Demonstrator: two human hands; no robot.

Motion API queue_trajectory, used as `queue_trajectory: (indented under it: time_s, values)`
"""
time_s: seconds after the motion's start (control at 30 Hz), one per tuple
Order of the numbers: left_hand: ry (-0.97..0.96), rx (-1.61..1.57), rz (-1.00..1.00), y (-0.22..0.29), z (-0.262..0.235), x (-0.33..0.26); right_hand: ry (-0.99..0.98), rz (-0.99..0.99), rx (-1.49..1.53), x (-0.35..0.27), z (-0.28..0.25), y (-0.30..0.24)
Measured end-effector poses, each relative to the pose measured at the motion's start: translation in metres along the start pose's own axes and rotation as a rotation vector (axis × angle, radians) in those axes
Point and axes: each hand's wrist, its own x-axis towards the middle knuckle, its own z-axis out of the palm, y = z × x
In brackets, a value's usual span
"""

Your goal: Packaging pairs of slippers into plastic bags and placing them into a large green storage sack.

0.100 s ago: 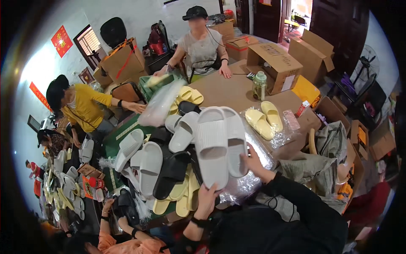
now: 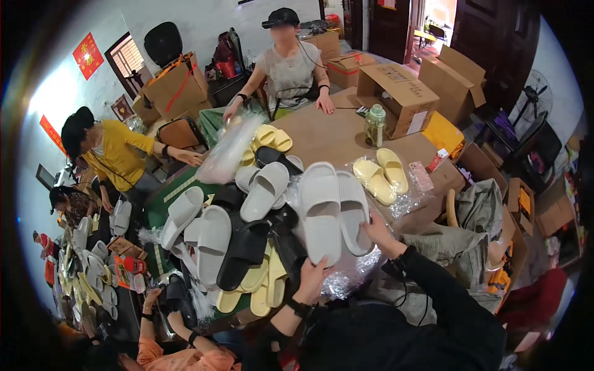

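Observation:
A pair of light grey slide slippers (image 2: 320, 210) is held side by side in front of me, toes pointing away. My left hand (image 2: 313, 278) grips the heel of the left slipper. On the other one, my right hand (image 2: 378, 235) is closed round its outer edge near the heel. Under them lies shiny clear plastic wrap (image 2: 352, 269). To their left is a heap of loose slippers: a black slide (image 2: 247, 253), another grey slide (image 2: 213, 244) and pale yellow ones (image 2: 253, 278). A yellow pair (image 2: 380, 176) rests in clear plastic beyond my right hand.
A clear plastic bag (image 2: 230, 151) lies across the far side of the heap. Farther back stand a green bottle (image 2: 375, 125) and an open carton (image 2: 399, 99). Grey sacking (image 2: 448, 247) bunches at the right. Co-workers sit or stand round the table.
Both my hands have moved slightly right, and the grey slippers have lowered and spread a little apart. Across the table, a co-worker's hand with a yellow item has shifted.

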Motion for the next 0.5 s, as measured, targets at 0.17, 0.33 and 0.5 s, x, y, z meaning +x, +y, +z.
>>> queue_trajectory:
  time_s: [0.17, 0.33, 0.5]
  values:
    - [-0.103, 0.944, 0.045, -0.09, -0.064, 0.056, -0.148, 0.237, -0.265, 0.014, 0.003, 0.021]
    - [-0.172, 2.284, 0.235, -0.085, -0.075, 0.056, 0.008, 0.027, -0.389, 0.039, -0.013, 0.091]
    - [-0.117, 2.142, 0.158, -0.067, -0.098, 0.057, 0.195, -0.241, -0.608, 0.015, 0.018, 0.048]
